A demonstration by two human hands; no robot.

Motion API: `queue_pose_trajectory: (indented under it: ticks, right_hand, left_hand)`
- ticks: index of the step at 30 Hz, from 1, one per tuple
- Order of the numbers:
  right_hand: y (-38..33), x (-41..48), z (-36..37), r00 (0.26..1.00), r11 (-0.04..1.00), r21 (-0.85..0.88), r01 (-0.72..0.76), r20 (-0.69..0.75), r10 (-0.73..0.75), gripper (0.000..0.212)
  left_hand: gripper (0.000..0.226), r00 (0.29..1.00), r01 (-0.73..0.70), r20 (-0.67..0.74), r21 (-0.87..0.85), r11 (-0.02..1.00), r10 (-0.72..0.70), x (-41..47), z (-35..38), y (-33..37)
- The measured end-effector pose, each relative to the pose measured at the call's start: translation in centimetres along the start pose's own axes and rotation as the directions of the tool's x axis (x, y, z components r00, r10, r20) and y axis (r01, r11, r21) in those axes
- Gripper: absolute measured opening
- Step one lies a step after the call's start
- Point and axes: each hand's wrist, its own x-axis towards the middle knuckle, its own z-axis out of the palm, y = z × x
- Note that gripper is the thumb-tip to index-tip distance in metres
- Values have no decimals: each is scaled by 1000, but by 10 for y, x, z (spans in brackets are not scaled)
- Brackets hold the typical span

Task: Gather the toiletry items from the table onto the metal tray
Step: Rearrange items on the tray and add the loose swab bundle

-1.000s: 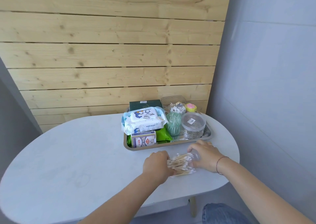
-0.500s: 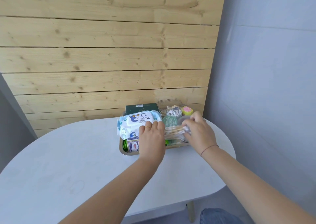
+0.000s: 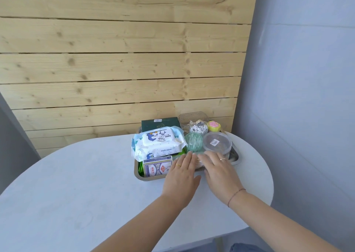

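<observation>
In the head view, the cotton swab bundle (image 3: 199,164) that both hands carried off the table a second ago now lies on the metal tray (image 3: 138,175) at its six o'clock edge, mostly hidden between the hands. The left hand (image 3: 181,176) and right hand (image 3: 221,172) are flat, fingers spread, gripping nothing. The white table (image 3: 76,184) shows no stray toiletries, so gathering looks complete beside the baby wipes pack (image 3: 158,143).

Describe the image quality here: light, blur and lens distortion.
Head view: soft, even daylight, with faint shadows under the left hand and right hand; motion blur smears their fingers; the wide lens bows the table edge and wooden slats; mild glare shows on the metal tray rim.
</observation>
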Motion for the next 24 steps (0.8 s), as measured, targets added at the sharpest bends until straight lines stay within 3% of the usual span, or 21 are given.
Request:
queue_pose_trajectory:
  ticks: [5, 11, 16, 18, 21, 23, 24]
  right_hand:
    - [11, -11, 33, 990, 999, -18, 28, 137, -25, 65]
    - [-2, -6, 35, 991, 999, -49, -2, 133, 8, 62]
    - [-9, -5, 35, 987, 997, -52, -61, 146, 68, 63]
    - [-14, -7, 30, 982, 994, -41, -102, 156, 107, 66]
    - [-20, -11, 23, 990, 990, -63, -125, 55, 128, 77]
    - [-30, -11, 12, 988, 987, -49, -155, 2, 155, 78]
    - [-42, -9, -2, 987, 988, -46, -151, 41, 152, 72]
  left_hand:
    - [61, 999, -10, 38, -21, 1000, 11, 12, 19, -7]
    - [61, 999, -7, 41, -11, 1000, 7, 12, 22, -8]
    - [62, 991, 14, 130, 23, 1000, -16, 8, 27, -8]
    - [62, 996, -1, 90, 19, 1000, 0, 2, 22, -6]
    - [62, 999, -14, -34, -44, 999, 13, -20, 7, -1]
    - [64, 964, -96, -257, -109, 989, 65, -48, 2, -2]
    - [65, 951, -139, -299, -179, 974, 80, -63, -3, -6]
